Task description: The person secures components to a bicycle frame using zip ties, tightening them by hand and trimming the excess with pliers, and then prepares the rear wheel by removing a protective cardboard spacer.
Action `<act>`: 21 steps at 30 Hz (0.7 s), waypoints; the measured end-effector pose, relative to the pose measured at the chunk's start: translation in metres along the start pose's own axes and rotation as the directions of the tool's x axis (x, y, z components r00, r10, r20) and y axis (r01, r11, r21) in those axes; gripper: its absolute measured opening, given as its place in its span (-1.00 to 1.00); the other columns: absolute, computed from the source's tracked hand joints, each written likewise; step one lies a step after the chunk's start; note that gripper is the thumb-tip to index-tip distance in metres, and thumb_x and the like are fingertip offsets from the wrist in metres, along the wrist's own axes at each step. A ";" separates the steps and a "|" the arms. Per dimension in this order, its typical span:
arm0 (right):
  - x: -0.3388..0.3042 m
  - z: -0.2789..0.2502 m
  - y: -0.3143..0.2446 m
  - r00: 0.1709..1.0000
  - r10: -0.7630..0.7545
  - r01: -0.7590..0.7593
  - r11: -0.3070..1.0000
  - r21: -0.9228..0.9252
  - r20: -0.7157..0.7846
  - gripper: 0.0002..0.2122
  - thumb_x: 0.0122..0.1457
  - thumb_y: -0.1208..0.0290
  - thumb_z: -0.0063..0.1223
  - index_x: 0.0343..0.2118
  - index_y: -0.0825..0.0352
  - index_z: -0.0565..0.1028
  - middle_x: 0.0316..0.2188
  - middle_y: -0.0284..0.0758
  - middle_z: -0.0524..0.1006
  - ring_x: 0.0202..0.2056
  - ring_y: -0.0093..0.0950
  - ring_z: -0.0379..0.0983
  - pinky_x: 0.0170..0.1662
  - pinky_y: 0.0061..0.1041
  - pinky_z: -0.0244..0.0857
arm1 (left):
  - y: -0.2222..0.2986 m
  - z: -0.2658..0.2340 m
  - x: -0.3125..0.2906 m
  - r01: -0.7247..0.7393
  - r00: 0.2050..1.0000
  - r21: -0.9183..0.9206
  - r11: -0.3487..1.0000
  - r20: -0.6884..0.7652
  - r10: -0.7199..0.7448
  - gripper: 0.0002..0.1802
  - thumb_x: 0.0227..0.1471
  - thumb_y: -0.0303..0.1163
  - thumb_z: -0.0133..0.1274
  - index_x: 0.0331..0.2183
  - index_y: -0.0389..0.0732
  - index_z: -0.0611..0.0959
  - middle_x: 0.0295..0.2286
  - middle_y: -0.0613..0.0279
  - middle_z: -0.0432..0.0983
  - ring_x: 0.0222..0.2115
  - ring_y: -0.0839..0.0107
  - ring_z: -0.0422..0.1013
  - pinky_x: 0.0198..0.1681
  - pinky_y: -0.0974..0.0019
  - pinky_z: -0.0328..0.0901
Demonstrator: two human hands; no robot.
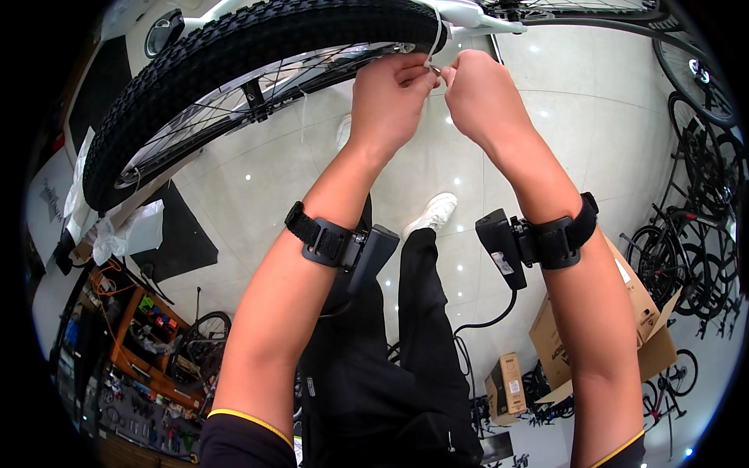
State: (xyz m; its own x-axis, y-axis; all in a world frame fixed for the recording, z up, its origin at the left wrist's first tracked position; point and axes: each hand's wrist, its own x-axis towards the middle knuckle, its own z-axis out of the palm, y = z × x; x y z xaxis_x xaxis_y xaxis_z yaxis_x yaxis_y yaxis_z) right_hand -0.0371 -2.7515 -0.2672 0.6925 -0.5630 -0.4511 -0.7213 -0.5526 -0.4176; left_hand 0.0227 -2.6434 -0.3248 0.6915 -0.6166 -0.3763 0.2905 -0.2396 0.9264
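Black wrist straps (321,239) with boxy devices, black yellow-trimmed sleeves (238,437), seemingly.

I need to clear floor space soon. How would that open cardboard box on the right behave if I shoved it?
The cardboard box would probably slide easily, since the tiled floor looks glossy. Its flaps hang open, so the top edges would likely flex rather than push stiffly. Its contents are hidden, so its weight cannot be judged.

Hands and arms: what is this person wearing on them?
The left hand and right hand are bare, with no gloves. Each wrist has a black strap: the left strap and right strap each carry a dark boxy device. A black cable hangs from the right one. The black short sleeves have yellow trim.
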 end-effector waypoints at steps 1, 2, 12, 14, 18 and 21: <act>0.003 0.000 0.003 0.999 -0.038 0.038 0.999 0.006 -0.005 -0.77 0.22 0.37 -0.04 -0.42 0.47 0.47 -0.55 -0.03 0.49 -0.45 -0.12 0.46 -0.36 -0.24 0.30 | -0.001 -0.001 0.001 0.021 0.999 -0.054 0.998 0.028 -0.020 -0.67 0.04 -0.50 0.07 -0.13 -0.47 0.55 -0.31 0.01 0.60 -0.33 0.40 0.54 -0.23 0.43 0.38; 0.007 0.000 0.010 0.997 -0.077 0.077 0.997 0.012 -0.009 -0.77 0.21 0.37 -0.03 -0.43 0.47 0.47 -0.57 -0.06 0.48 -0.48 -0.17 0.45 -0.38 -0.27 0.30 | -0.003 -0.004 0.003 0.044 0.998 -0.107 0.993 0.058 -0.038 -0.67 0.05 -0.50 0.08 -0.12 -0.44 0.56 -0.31 0.06 0.60 -0.32 0.43 0.53 -0.21 0.44 0.37; 0.024 -0.020 0.008 0.948 0.035 -0.102 0.975 0.198 0.316 -0.72 0.17 0.33 0.01 -0.48 0.50 0.51 -0.62 -0.06 0.48 -0.56 -0.19 0.43 -0.41 -0.28 0.32 | -0.001 -0.030 0.014 -0.200 0.974 0.326 0.924 0.173 0.150 -0.79 0.05 -0.47 0.10 -0.23 -0.36 0.61 -0.41 0.18 0.62 -0.40 0.50 0.54 -0.29 0.48 0.37; 0.029 -0.018 0.010 0.934 -0.025 -0.045 0.981 0.188 0.355 -0.74 0.18 0.34 0.00 -0.51 0.46 0.48 -0.67 -0.22 0.41 -0.63 -0.37 0.32 -0.52 -0.40 0.22 | -0.002 -0.037 0.019 -0.302 0.949 0.418 0.857 0.217 0.229 -0.80 0.03 -0.46 0.12 -0.26 -0.33 0.62 -0.44 0.18 0.62 -0.46 0.48 0.52 -0.34 0.46 0.36; 0.037 -0.022 0.004 0.890 0.002 -0.122 0.965 0.234 0.455 -0.76 0.22 0.35 -0.04 -0.53 0.39 0.43 -0.69 -0.47 0.29 -0.70 -0.66 0.15 -0.69 -0.59 0.05 | 0.002 -0.041 0.026 -0.401 0.915 0.541 0.739 0.274 0.296 -0.83 0.01 -0.41 0.16 -0.32 -0.28 0.62 -0.49 0.14 0.59 -0.55 0.40 0.47 -0.43 0.40 0.33; 0.038 -0.026 -0.003 0.859 0.078 -0.254 0.923 0.289 0.505 -0.76 0.22 0.35 -0.04 -0.52 0.39 0.43 -0.69 -0.48 0.29 -0.70 -0.67 0.14 -0.69 -0.59 0.04 | -0.002 -0.044 0.029 -0.466 0.885 0.549 0.694 0.293 0.362 -0.84 -0.01 -0.38 0.18 -0.38 -0.25 0.61 -0.54 0.12 0.53 -0.56 0.29 0.42 -0.44 0.35 0.31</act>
State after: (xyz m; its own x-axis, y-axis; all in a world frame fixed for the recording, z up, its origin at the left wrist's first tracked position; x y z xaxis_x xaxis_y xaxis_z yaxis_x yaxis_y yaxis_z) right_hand -0.0087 -2.7872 -0.2628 0.5313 -0.2166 -0.8190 -0.8459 -0.1894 -0.4986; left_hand 0.0710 -2.6281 -0.3376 0.5232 -0.8522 0.0063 -0.4839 -0.2910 0.8253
